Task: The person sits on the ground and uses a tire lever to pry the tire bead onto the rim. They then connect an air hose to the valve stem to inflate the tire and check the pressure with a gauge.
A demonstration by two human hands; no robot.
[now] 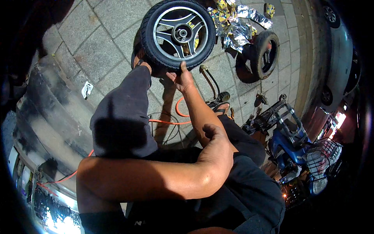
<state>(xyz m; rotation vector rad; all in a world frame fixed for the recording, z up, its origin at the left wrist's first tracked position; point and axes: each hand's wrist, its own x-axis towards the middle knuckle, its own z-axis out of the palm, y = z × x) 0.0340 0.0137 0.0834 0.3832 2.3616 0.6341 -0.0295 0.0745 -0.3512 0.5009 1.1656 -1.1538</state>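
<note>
A scooter wheel (167, 41) with a black tyre and silver-edged spokes faces me at the top of the view. My right hand (182, 81) is at its near edge, thumb against the tyre and fingers spread beneath; the wheel's underside is hidden. My left arm crosses in front of my body. My left hand (219, 146) bends up beside my right forearm, its thumb showing and the other fingers hidden. Whether it touches that forearm, I cannot tell.
Crumpled gold and silver foil (237, 23) lies right of the wheel, near a smaller black tyre (267, 54). An orange hose (167, 121) crosses the paving by a black metal device (218, 99). A blue scooter (286, 146) stands at right; white scrap (87, 89) lies left.
</note>
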